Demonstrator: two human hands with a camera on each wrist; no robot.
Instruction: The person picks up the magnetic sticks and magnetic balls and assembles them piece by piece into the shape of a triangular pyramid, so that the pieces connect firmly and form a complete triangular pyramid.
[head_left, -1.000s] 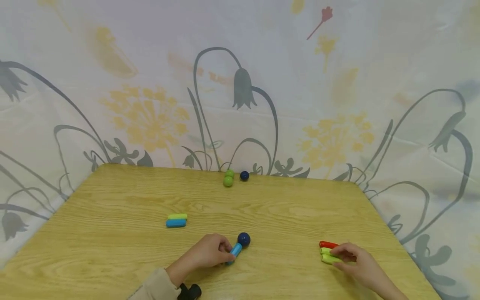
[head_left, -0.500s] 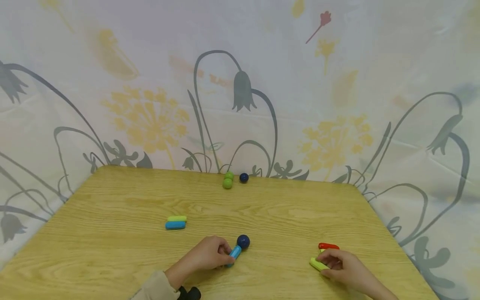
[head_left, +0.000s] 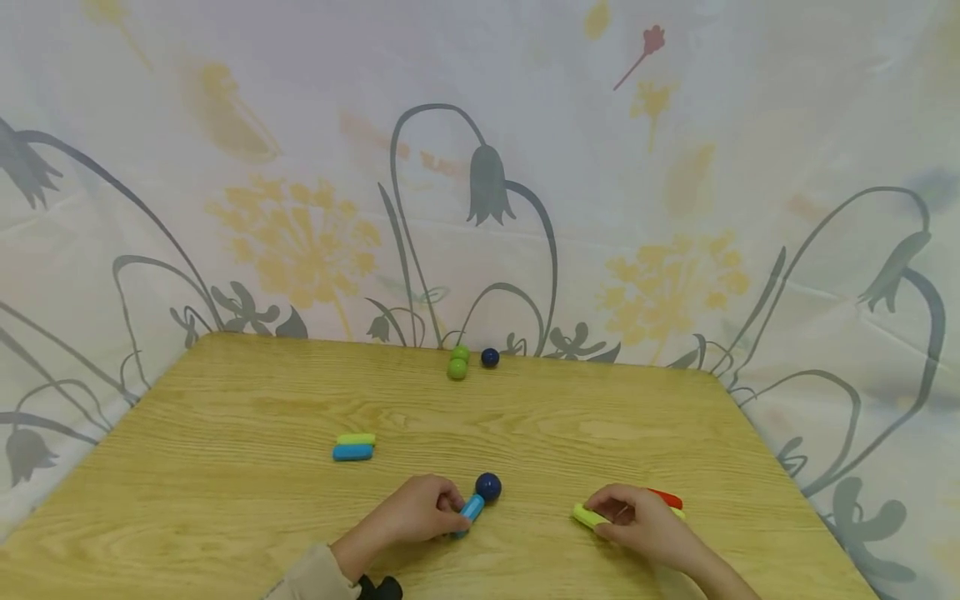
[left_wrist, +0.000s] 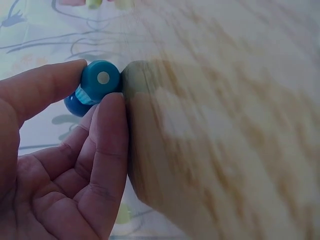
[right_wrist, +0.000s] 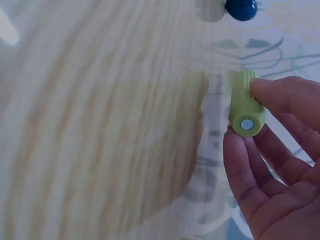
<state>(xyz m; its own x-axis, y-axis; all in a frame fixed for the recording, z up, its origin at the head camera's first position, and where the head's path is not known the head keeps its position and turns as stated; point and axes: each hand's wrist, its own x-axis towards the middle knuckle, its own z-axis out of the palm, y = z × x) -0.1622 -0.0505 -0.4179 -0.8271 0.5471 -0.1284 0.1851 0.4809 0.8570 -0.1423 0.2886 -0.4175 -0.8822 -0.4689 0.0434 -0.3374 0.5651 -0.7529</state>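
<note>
In the head view my left hand (head_left: pixel 416 510) pinches a light blue magnetic rod (head_left: pixel 471 508) near the table's front middle. A dark blue ball (head_left: pixel 488 487) touches the rod's far end. The left wrist view shows the blue rod (left_wrist: pixel 101 80) between thumb and fingers, a pale disc on its near end. My right hand (head_left: pixel 647 523), to the right, pinches a yellow-green magnetic rod (head_left: pixel 588 516). In the right wrist view that yellow-green rod (right_wrist: pixel 247 107) has a silvery disc on its end. Behind the right hand lie a red rod (head_left: pixel 667 498) and another yellow-green rod (head_left: pixel 679 514), both partly hidden.
Two green balls (head_left: pixel 457 369) and a dark blue ball (head_left: pixel 490 357) sit at the table's far edge. A yellow-green rod (head_left: pixel 356 439) and a blue rod (head_left: pixel 352 452) lie side by side at left. A black object (head_left: pixel 382 588) shows beside the left sleeve.
My right hand has drawn one yellow-green rod away from the group at right and carried it left, towards the ball. The left hand stays in place, holding the blue rod.
</note>
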